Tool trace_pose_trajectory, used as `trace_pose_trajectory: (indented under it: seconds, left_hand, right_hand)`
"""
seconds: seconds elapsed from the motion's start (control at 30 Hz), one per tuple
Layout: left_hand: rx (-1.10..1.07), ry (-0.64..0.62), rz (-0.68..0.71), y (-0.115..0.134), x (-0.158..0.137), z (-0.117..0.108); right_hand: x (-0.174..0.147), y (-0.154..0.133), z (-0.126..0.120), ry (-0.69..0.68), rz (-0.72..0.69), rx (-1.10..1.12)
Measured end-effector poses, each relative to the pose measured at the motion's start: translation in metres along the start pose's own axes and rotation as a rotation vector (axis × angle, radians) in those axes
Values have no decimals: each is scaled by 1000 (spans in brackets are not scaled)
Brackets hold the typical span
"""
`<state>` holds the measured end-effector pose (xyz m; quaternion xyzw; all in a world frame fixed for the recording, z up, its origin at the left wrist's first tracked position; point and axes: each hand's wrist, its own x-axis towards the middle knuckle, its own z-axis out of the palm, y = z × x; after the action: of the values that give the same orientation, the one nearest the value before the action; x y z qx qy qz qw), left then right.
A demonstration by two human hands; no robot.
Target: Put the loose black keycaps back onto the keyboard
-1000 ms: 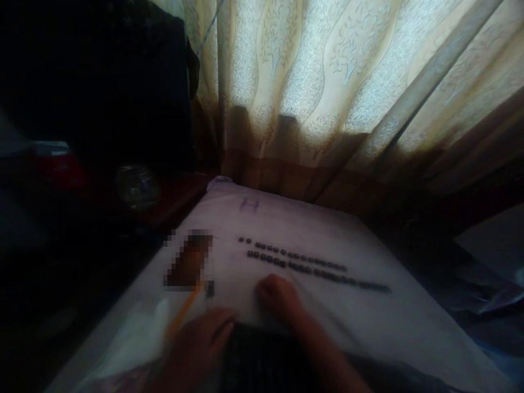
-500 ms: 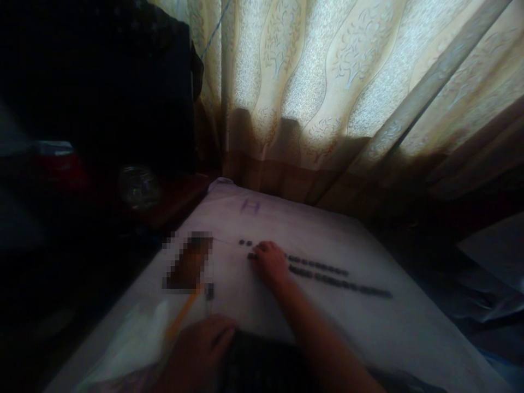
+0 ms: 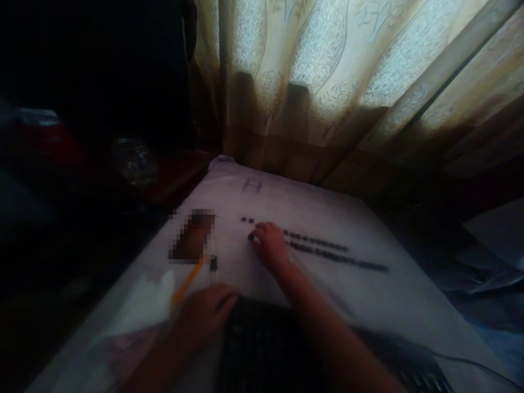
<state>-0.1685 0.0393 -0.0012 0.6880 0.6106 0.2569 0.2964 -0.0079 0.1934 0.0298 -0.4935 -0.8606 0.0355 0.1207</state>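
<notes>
My right hand (image 3: 270, 243) is over the white cloth, fingers bent down at the left part of two rows of small black keycaps. One dark keycap (image 3: 251, 237) shows at its fingertips; the fingers look closed on it, and the palm hides part of both rows. The upper row (image 3: 315, 240) and lower row (image 3: 344, 258) run off to the right. At the bottom, a black keyboard (image 3: 266, 344) lies partly under my right forearm. My left hand (image 3: 208, 311) grips its upper left corner, thumb along the edge. Dim light blurs the fingers.
Left of the rows lie a pixelated brown patch (image 3: 192, 237), an orange stick-like tool (image 3: 190, 279), a small dark item (image 3: 213, 263) and a crumpled white sheet (image 3: 147, 297). A clear jar (image 3: 135, 164) stands beyond the table's left edge. A cable (image 3: 470, 360) runs at lower right.
The view has tilted down, so the table sits higher and more of the keyboard shows. My right hand stays at about the same place by the rows; my left hand stays at the keyboard.
</notes>
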Motion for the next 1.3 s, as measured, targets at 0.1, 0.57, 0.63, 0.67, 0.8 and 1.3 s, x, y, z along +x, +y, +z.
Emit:
trace_pose_trajectory:
  seconds: [0.1,0.57,0.63,0.67,0.8,1.3]
  left_hand:
    - [-1,2,-4,0,0,0]
    - [-227,56,58,25,-8,3]
    - [-262,38,34,26,-7,4]
    - [-275,28,20,26,-7,5]
    - [-299,-18,-12,26,-7,4]
    - [-142,-27,-61,4,-4,-6]
  right_hand:
    - [-33,-4,-6,92,-36,144]
    - [-145,-40,-16,139,-36,491]
    - [-146,-41,-16,159,-49,500]
    - [-146,-41,-16,168,-58,505]
    - [-151,-40,-13,196,-81,529]
    - [-159,-41,-5,-21,113,518]
